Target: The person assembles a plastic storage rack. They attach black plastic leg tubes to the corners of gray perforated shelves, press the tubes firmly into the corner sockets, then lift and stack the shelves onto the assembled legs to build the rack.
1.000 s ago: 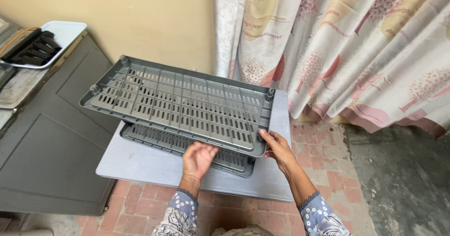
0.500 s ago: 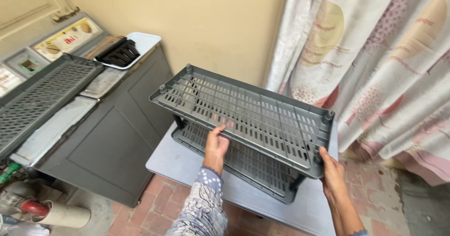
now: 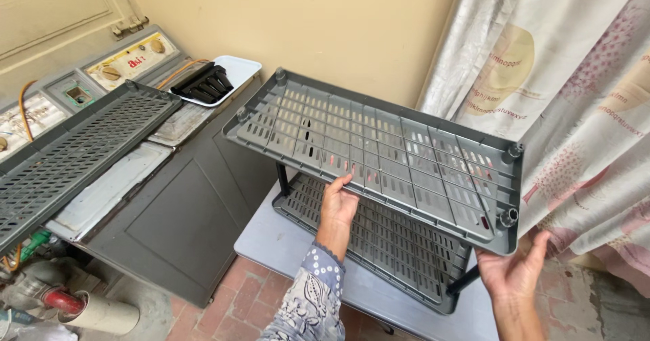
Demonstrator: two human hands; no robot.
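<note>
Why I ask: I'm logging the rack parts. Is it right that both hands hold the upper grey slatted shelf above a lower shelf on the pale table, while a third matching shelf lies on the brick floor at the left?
Not quite. The head view shows the third shelf lying on top of the grey cabinet at the left, not on the floor. The rest stands: left hand and right hand hold the upper shelf above the lower shelf on the pale table.

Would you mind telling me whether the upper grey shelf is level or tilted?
Tilted. The upper shelf slopes down towards its near right corner, where the right hand supports it; the left hand holds its front edge.
</note>
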